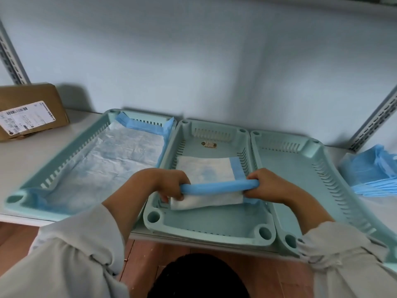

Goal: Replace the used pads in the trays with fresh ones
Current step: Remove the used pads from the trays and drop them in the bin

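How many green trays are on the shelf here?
3: the left tray lined with a pad, the middle tray under both hands, the right tray bare. Its right edge runs out of frame.

I'm looking down at a white shelf (86,117) against the wall. On it, three pale-green trays sit side by side: left tray (53,168), middle tray (206,229), right tray (300,168). A cardboard box (32,110) rests far left, a stack of blue pads (373,171) far right.
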A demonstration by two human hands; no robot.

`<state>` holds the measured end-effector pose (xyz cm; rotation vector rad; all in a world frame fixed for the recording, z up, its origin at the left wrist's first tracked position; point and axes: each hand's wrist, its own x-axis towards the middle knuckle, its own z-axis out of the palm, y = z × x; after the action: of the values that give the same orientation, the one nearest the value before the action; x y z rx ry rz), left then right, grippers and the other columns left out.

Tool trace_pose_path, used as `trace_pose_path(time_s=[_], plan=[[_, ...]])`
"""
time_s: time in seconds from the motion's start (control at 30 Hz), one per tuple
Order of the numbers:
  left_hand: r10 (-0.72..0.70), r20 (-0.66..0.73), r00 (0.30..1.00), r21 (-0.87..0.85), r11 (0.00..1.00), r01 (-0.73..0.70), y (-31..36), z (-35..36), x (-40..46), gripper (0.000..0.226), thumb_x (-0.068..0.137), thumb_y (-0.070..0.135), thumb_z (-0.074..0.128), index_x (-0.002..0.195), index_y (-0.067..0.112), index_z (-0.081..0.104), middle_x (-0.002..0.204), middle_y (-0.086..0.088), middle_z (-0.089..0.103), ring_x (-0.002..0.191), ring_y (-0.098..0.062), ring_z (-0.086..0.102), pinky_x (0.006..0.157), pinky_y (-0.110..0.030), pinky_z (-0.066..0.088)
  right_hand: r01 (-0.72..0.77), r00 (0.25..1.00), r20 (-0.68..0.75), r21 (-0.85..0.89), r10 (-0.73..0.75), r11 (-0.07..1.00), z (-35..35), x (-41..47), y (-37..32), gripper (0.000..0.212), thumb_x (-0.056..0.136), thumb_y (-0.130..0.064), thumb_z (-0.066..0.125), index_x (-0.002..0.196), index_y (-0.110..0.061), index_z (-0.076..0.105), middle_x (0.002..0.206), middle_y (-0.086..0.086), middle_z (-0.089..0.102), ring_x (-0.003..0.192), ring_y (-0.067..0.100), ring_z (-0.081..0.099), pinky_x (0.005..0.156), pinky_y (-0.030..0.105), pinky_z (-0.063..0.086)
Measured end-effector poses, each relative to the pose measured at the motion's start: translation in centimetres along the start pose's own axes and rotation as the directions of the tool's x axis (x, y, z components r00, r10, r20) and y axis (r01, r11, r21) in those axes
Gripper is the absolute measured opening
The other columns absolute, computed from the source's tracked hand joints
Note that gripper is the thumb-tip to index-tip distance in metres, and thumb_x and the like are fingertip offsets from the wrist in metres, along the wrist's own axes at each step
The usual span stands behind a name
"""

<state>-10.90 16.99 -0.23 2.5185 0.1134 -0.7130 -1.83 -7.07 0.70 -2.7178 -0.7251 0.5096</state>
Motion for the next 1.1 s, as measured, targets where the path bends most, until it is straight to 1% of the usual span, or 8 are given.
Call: trace_pose_path(time_s=[0.17, 0.3, 0.43, 0.6, 0.7, 0.83, 0.93, 1.1], plan=[[-0.066, 0.118, 0.991, -0.129, 0.988, 0.081, -0.1, -0.9, -0.4, 0.022, 0.092, 0.010, 0.057, 0.114, 0.009, 0.052, 0.102, -0.012, 0.054, 0.079, -0.018, 0.061, 0.075, -0.029, 0.057, -0.030, 0.999, 0.016, 0.151, 0.027, 0.988, -0.5, 0.2, 0.9, 0.023, 0.079, -0.016, 0.068, 0.065, -0.012, 0.050, 0.065, 0.002, 0.048, 0.061, 0.013, 0.045, 0.056, 0.024, 0.033], [-0.110, -0.244, 0.963, -0.015, 0.994, 0.109, 0.4, -1.2, 2.0, 0.025, 0.091, 0.014, 0.057, 0.116, 0.014, 0.056, 0.104, -0.008, 0.057, 0.081, -0.020, 0.063, 0.070, -0.030, 0.059, -0.123, 0.983, -0.142, -0.018, 0.119, 0.992, 0.1, 2.4, 0.6, 0.027, 0.077, -0.024, 0.067, 0.060, -0.018, 0.048, 0.064, 0.000, 0.052, 0.069, 0.021, 0.055, 0.059, 0.027, 0.036], [-0.125, -0.615, 0.779, 0.028, 0.983, 0.179, 0.6, -0.9, 4.6, 0.022, 0.092, 0.017, 0.051, 0.111, 0.022, 0.061, 0.113, -0.006, 0.063, 0.103, -0.027, 0.061, 0.081, -0.035, 0.049, -0.243, 0.906, -0.386, -0.147, 0.171, 0.959, 0.4, 4.0, -1.1, 0.011, 0.086, -0.028, 0.058, 0.092, -0.019, 0.062, 0.094, 0.005, 0.064, 0.096, 0.026, 0.062, 0.069, 0.026, 0.036], [-0.117, -0.685, 0.719, 0.013, 0.985, 0.173, 0.9, 0.3, 6.6, 0.043, 0.091, 0.004, 0.049, 0.130, 0.021, 0.049, 0.132, -0.007, 0.051, 0.116, -0.029, 0.055, 0.091, -0.038, 0.047, -0.211, 0.886, -0.451, -0.176, 0.111, 0.962, 1.9, 5.7, -1.7, 0.036, 0.092, -0.009, 0.047, 0.127, -0.016, 0.050, 0.121, 0.008, 0.058, 0.108, 0.027, 0.058, 0.081, 0.030, 0.044], [0.010, -0.719, 0.695, 0.122, 0.986, 0.112, 1.4, 0.7, 7.2, 0.045, 0.089, 0.001, 0.053, 0.128, 0.023, 0.049, 0.130, -0.004, 0.050, 0.118, -0.024, 0.051, 0.092, -0.038, 0.049, -0.121, 0.890, -0.451, -0.100, 0.064, 0.988, 2.1, 5.9, -2.3, 0.033, 0.091, -0.008, 0.048, 0.122, -0.020, 0.053, 0.119, 0.006, 0.058, 0.103, 0.025, 0.060, 0.081, 0.030, 0.044], [0.097, -0.413, 0.906, 0.139, 0.989, -0.043, 1.6, 2.2, 7.4, 0.044, 0.091, 0.011, 0.055, 0.132, 0.027, 0.051, 0.139, -0.003, 0.049, 0.125, -0.019, 0.049, 0.105, -0.033, 0.041, -0.002, 0.996, -0.090, 0.188, 0.019, 0.982, 3.3, 5.4, -2.5, 0.029, 0.088, -0.013, 0.062, 0.116, -0.021, 0.062, 0.112, 0.004, 0.063, 0.093, 0.022, 0.065, 0.075, 0.034, 0.057], [0.004, -0.203, 0.979, 0.199, 0.979, 0.037, 0.5, 3.2, 7.2, 0.068, 0.087, 0.026, 0.063, 0.147, 0.025, 0.030, 0.156, -0.004, 0.020, 0.141, -0.024, 0.028, 0.115, -0.038, 0.028, -0.067, 0.982, 0.172, -0.074, 0.079, 0.995, 4.2, 4.7, -1.8, 0.057, 0.083, -0.019, 0.070, 0.135, -0.023, 0.048, 0.136, 0.003, 0.047, 0.119, 0.024, 0.052, 0.090, 0.032, 0.051], [-0.070, -0.322, 0.944, 0.304, 0.937, 0.174, 0.4, 3.1, 6.5, 0.068, 0.087, 0.035, 0.062, 0.146, 0.021, 0.029, 0.155, -0.009, 0.017, 0.145, -0.028, 0.015, 0.114, -0.044, 0.028, -0.078, 0.967, 0.190, -0.414, 0.170, 0.907, 4.2, 3.9, -0.9, 0.072, 0.077, -0.031, 0.075, 0.139, -0.020, 0.040, 0.140, 0.006, 0.045, 0.127, 0.026, 0.048, 0.105, 0.037, 0.041]])
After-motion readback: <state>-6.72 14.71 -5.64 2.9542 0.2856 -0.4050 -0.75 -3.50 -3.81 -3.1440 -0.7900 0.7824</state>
